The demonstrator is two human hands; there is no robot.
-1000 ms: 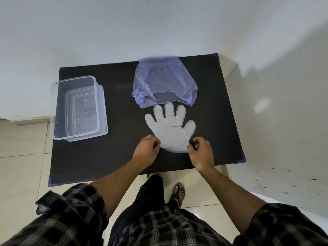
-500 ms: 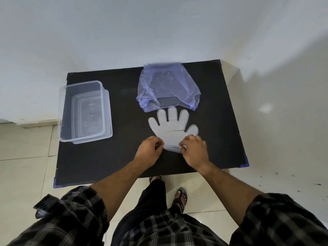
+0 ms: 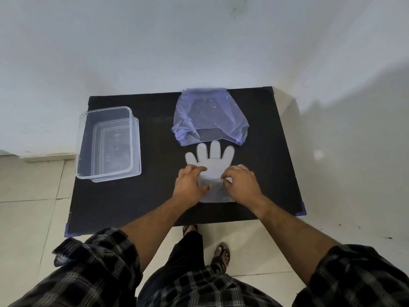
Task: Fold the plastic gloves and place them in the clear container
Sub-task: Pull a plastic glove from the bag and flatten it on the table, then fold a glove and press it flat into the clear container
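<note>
Plastic glove lies flat on the black surface, its five fingers spread and pointing away from the person toward the wall. Its cuff end is lifted and bunched between both hands near the front edge of the surface. The left hand presses on the glove's left side, its grip pinched together on the crumpled film. The right hand sits over the glove's right side, covering most of the thumb, and its fingertips are likewise clamped on the raised plastic. The two hands are close, almost touching, with the folded film between them.

Just beyond the glove's fingertips lies a bluish-purple plastic bag, crumpled and open toward the person, its near edge just touching or overlapping the tips. Well to the left stands the clear container, rectangular, open at the top, and seated on what looks like its lid. It stands apart from the glove and both hands.

The person wears dark checked sleeves rolled up, and a sandalled foot shows on the pale tiled floor below.
</note>
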